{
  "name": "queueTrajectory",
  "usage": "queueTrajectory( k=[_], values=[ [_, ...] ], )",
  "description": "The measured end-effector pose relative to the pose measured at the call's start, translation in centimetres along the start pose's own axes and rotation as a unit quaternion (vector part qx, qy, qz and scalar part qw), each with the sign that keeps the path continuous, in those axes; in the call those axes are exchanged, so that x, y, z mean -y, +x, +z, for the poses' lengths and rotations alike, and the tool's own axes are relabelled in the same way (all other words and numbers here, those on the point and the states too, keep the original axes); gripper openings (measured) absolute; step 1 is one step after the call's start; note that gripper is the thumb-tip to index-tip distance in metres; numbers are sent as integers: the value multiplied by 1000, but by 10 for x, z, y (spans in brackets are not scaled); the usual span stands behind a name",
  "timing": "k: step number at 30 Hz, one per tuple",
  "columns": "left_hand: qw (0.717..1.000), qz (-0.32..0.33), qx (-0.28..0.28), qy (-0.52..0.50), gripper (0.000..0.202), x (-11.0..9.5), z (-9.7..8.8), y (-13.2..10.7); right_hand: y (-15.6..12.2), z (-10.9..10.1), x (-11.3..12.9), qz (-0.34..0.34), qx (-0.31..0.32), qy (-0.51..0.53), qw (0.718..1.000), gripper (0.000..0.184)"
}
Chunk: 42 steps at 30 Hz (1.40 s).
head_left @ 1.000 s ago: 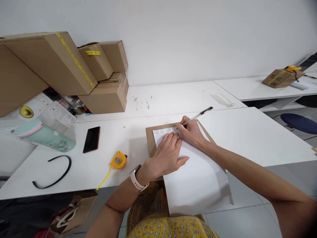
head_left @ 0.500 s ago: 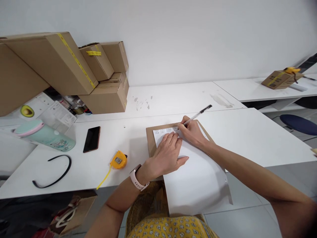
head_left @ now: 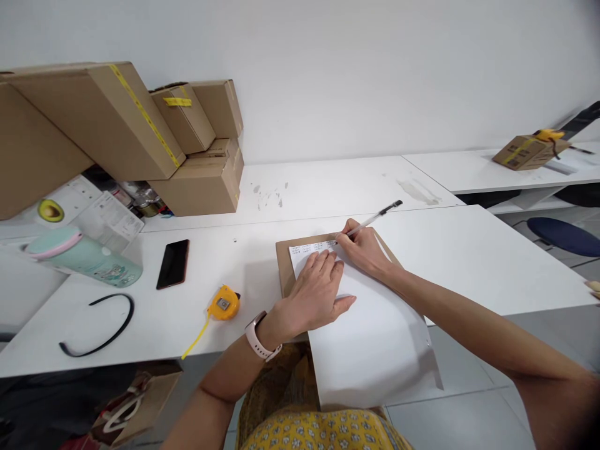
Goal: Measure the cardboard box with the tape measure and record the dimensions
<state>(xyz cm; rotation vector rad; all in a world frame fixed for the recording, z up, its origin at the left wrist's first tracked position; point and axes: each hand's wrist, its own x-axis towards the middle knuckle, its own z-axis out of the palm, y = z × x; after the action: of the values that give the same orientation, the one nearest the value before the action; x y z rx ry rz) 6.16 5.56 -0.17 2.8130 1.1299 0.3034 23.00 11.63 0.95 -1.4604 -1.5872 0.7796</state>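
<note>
Head view: our right hand (head_left: 363,247) is pinching a clear-barrelled pen (head_left: 374,219) at twelve o'clock; our flat, empty left hand (head_left: 315,297) is pressing paper (head_left: 372,350), whose six-o'clock overhang risks slippage.

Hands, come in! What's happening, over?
Left hand resting on paper. Right hand holding pen by the writing. Tape measure off left, not in the way.

1. Paper (head_left: 375,350) lies on board (head_left: 284,267), overhanging the near edge of the table (head_left: 469,262).
2. Left hand (head_left: 319,294) on paper; right hand (head_left: 364,251), with pen (head_left: 375,217) in it, to its right.
3. Tape measure (head_left: 225,304) left of board; phone (head_left: 173,264) beyond, farther left.
4. Bottle (head_left: 89,259) left of phone; band (head_left: 130,315) nearer.
5. Boxes (head_left: 197,189) stacked far left.
</note>
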Motion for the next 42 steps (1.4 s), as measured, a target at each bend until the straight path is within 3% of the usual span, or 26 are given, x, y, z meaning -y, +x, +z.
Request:
queueTrajectory(
  k=[42],
  values=[
    [1000, 4, -8, 11, 65, 0, 0, 0, -1, -1, 4, 1, -3, -14, 1000, 17]
  ],
)
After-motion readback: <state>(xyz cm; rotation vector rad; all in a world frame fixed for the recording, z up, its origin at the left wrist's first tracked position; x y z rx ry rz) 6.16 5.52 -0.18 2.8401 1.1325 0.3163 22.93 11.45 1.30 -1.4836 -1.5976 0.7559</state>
